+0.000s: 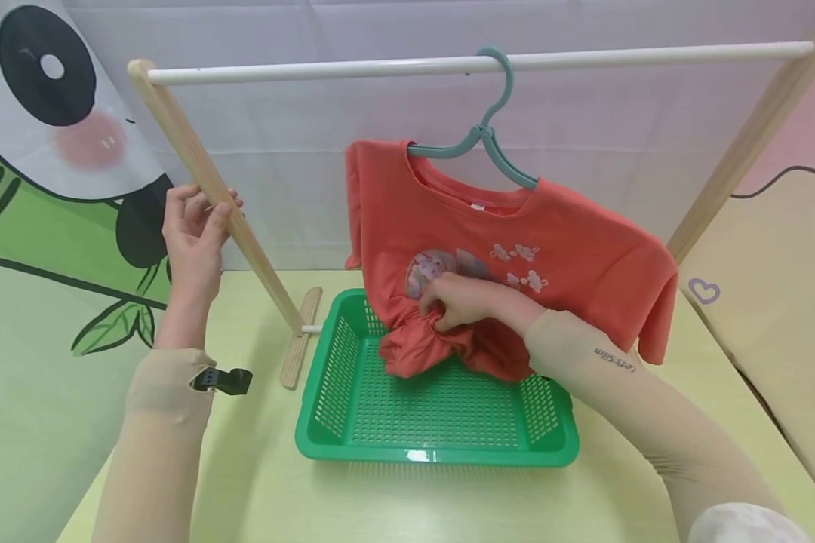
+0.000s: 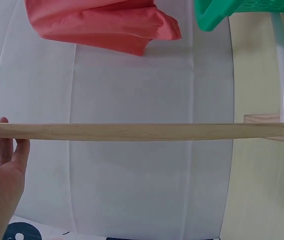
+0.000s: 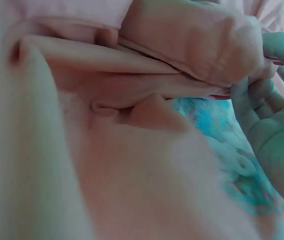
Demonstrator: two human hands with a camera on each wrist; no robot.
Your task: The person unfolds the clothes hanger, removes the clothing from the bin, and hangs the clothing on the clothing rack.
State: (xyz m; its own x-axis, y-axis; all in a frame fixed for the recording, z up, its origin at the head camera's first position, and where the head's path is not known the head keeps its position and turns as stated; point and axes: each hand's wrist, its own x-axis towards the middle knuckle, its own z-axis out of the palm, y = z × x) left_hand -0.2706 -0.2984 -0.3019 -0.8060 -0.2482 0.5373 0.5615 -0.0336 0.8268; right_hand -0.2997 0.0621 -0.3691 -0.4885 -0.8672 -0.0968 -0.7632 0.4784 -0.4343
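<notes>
A red T-shirt (image 1: 570, 241) with printed pictures on its front hangs on a teal hanger (image 1: 484, 136), hooked over the white rod of a clothes rack. My right hand (image 1: 465, 302) pinches the bunched lower front of the shirt, its fingers curled into the fabric. Close by in the right wrist view, that hand (image 3: 272, 115) is at the folded cloth, partly behind it. With thumb and fingers on either side, my left hand (image 1: 197, 230) holds the rack's wooden left post (image 1: 244, 241). In the left wrist view the same hand (image 2: 4, 165) is near the post's end.
A green plastic basket (image 1: 435, 454) stands on the pale table under the shirt, whose gathered hem hangs into it. The white rod (image 1: 312, 71) spans both wooden posts. A wooden foot (image 1: 302, 339) and the right post (image 1: 740, 158) flank the basket. A printed cloth backdrop is behind.
</notes>
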